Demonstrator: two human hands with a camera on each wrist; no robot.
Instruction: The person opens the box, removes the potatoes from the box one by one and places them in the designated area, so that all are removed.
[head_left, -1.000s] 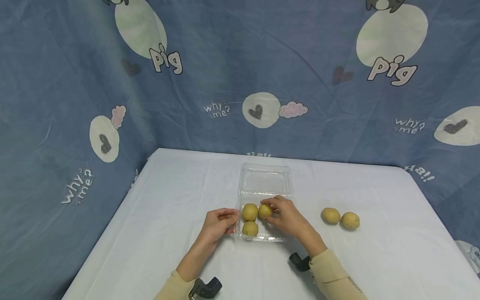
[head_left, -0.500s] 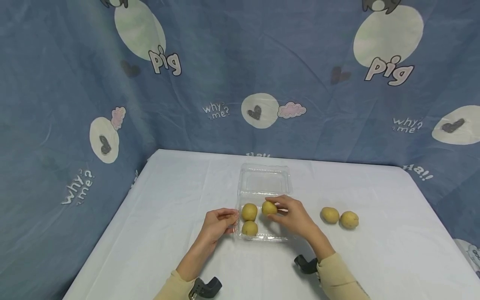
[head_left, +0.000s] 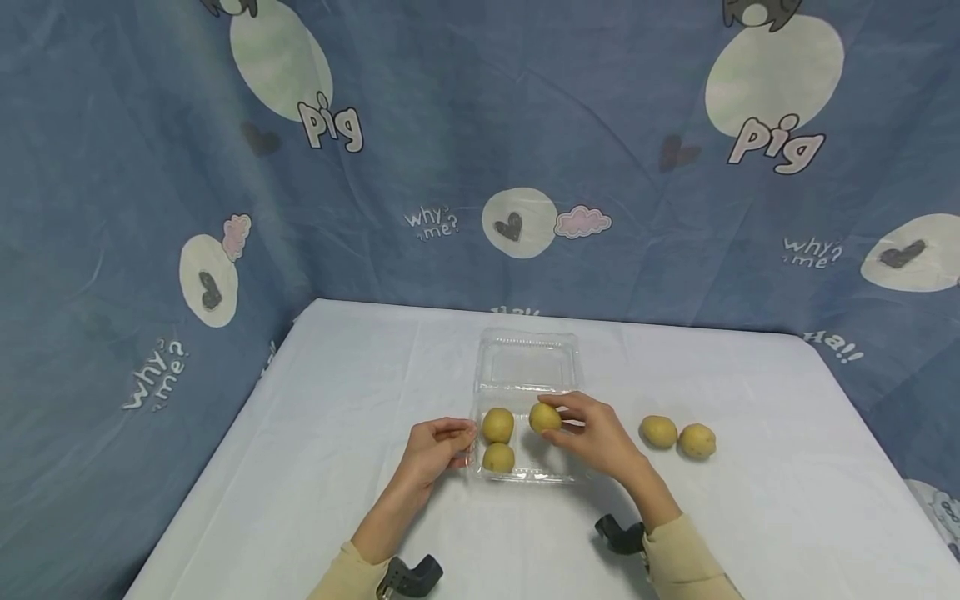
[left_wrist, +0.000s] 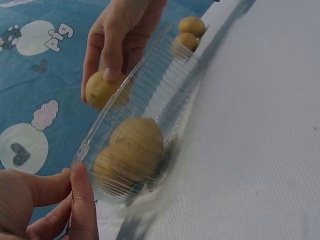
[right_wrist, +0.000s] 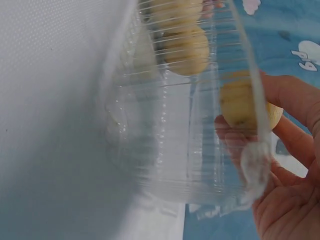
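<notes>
A clear plastic clamshell box (head_left: 543,477) lies on the table with its lid (head_left: 528,358) folded back. Two potatoes sit in its left side, a rear potato (head_left: 498,425) and a front potato (head_left: 498,457). My left hand (head_left: 435,450) pinches the left rim of the box between thumb and fingers. Over the right part of the box, my right hand (head_left: 596,433) grips a third potato (head_left: 545,417) with its fingertips. The left wrist view shows this held potato (left_wrist: 102,91) at about rim height, apart from the other two.
To the right of the box, two more potatoes lie touching on the white tablecloth (head_left: 337,392), a left one (head_left: 659,432) and a right one (head_left: 697,441). A blue printed curtain (head_left: 420,125) hangs behind the table and along its sides.
My right hand has drawn the held potato to the right and slightly up, away from the two left in the box. The left hand keeps its place on the rim.
</notes>
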